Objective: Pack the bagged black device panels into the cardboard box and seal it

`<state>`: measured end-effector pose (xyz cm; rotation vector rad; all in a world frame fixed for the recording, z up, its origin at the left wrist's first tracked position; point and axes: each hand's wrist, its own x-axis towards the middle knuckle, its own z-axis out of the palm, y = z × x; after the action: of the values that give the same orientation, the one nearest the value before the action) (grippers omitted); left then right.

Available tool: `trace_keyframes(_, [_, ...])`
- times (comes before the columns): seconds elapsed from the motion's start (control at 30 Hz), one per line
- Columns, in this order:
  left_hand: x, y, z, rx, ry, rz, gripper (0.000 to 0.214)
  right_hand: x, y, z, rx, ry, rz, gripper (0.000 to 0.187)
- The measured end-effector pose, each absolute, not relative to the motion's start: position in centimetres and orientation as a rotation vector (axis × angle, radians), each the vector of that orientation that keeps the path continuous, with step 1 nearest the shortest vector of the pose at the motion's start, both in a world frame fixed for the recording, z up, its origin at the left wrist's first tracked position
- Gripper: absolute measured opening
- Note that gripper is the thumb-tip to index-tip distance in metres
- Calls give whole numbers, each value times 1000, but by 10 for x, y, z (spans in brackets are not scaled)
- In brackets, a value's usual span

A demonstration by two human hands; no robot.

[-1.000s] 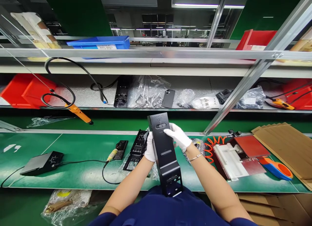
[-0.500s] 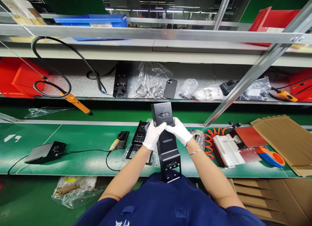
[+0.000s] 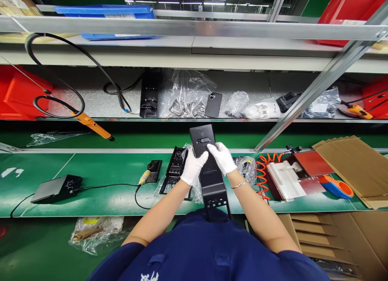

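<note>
A long black housing [image 3: 210,177] with a slotted switch-like detail and a triangular mark near its far end is held out in front of my chest. Its near end bends into an open frame close to my shirt. My left hand [image 3: 194,167], in a white glove, wraps its left edge with the thumb on top. On the opposite edge my right hand [image 3: 223,158], also gloved, grips it, its thumb lying near the slotted detail. The fingers underneath are hidden. Just left of my left hand, a black slotted frame [image 3: 175,168] lies on clear plastic on the green bench.
An orange electric screwdriver [image 3: 93,126] hangs at the left. On the green bench [image 3: 106,202] are a black control box [image 3: 57,189], a red-and-white fixture [image 3: 291,178], a coiled orange hose [image 3: 262,176] and cardboard sheets [image 3: 353,168]. A phone [image 3: 214,105] and bagged parts [image 3: 189,101] sit on the shelf.
My right thumb has moved from beside the left thumb toward the slotted detail. The housing has tilted slightly, its near end shifting right. The whole view has shifted a little.
</note>
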<state>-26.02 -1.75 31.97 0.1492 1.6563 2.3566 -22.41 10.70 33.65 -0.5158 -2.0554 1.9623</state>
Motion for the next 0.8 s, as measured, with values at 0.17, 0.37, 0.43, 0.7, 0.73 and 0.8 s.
trace_keyframes(0.17, [-272,-19,309,228,1586,2322,47,-226,109,332,-237,-1963,2240,41])
trace_keyframes(0.37, [-289,-12,301,6,1544,2438,40,-186,129,303,-503,-1989,2280,64])
trace_keyframes(0.43, [-300,-12,299,-142,1588,2497,36,-150,138,287,-550,-2001,2357,67])
trace_keyframes(0.7, [-273,40,282,-392,1404,2540,34,-38,141,220,-1113,-1702,2148,61])
trace_keyframes(0.73, [-259,52,278,-358,1377,2497,36,-30,143,216,-1174,-1632,2115,53])
trace_keyframes(0.8, [-230,73,268,-188,1378,2312,36,-6,156,212,-1261,-1528,2035,41])
